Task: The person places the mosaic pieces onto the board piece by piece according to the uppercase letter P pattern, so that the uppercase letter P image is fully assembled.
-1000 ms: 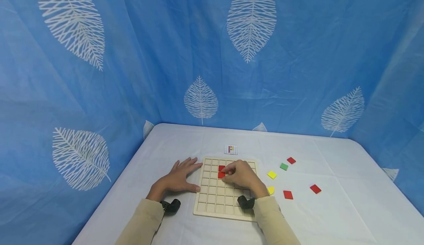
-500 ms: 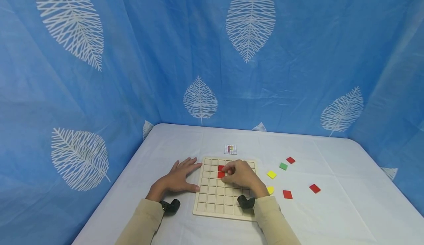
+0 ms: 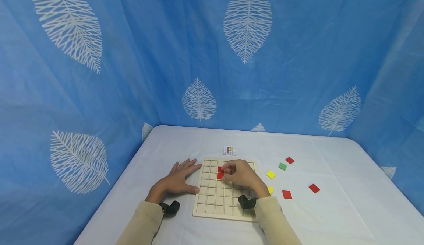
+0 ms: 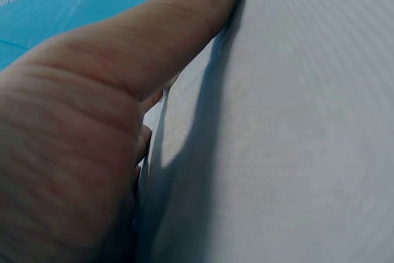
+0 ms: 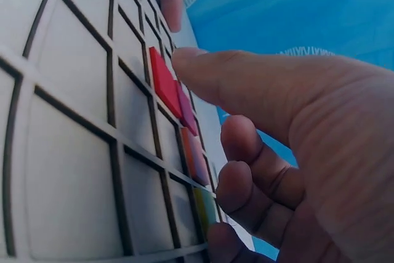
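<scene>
A pale wooden grid board (image 3: 210, 210) lies on the white table. My left hand (image 3: 177, 180) rests flat beside it, fingers spread, with index fingertip and thumb tip at its left edge. Over the board's upper middle is my right hand (image 3: 243, 175), fingers curled. Its thumb and index finger pinch at the lower of two red square tiles (image 3: 220, 176); the upper red tile (image 3: 220, 169) is partly covered by the index finger. In the right wrist view, the thumb tip is right at a red tile (image 5: 164, 84), and a yellow-green tile (image 5: 205, 207) shows under the curled fingers.
A small pattern card (image 3: 230, 150) lies behind the board. To the right are a green tile (image 3: 282, 166), a yellow square tile (image 3: 270, 174), a yellow rounded tile (image 3: 271, 190) partly behind the wrist, and loose red tiles (image 3: 287, 194). Blue leaf-print cloth (image 3: 285, 72) hangs behind the table.
The head view has shifted slightly. Both hands keep nearly the same places, and the loose tiles lie as before.
</scene>
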The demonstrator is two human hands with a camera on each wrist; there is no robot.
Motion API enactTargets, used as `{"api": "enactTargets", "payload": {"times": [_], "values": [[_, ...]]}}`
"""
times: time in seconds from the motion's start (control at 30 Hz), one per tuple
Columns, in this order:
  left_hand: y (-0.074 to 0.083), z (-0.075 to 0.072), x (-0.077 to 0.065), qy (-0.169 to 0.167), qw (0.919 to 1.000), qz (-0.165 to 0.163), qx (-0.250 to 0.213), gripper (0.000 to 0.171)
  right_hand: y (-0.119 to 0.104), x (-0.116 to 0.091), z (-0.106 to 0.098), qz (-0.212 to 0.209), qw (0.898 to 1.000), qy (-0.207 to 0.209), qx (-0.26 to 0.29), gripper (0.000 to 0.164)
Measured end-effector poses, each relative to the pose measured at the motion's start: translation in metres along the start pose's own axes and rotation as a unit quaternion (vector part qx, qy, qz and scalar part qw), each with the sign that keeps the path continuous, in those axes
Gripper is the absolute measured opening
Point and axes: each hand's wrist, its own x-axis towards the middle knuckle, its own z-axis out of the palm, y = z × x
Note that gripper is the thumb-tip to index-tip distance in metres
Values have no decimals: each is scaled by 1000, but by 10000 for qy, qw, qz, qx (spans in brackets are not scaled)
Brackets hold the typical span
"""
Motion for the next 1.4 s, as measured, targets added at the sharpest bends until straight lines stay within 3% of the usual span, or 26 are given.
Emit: {"api": "enactTargets", "payload": {"times": [0.7,0.87,1.13,1.4], "values": [[-2,2,-2,-4,10000,-40,-3,99,-12,-16,-25,-121,9993,303,-190,24],[-1,1,-1,25,9999,37,-94,99,-15,-29,-43,-71,9990,363,-260,21],[-3,1,0,29,10000,48,-68,98,-11,-50,-78,-184,9940,801,-723,23],[-4,2,0,39,9999,66,-80,98,-1,-65,-95,21,9903,954,-1014,26]]}}
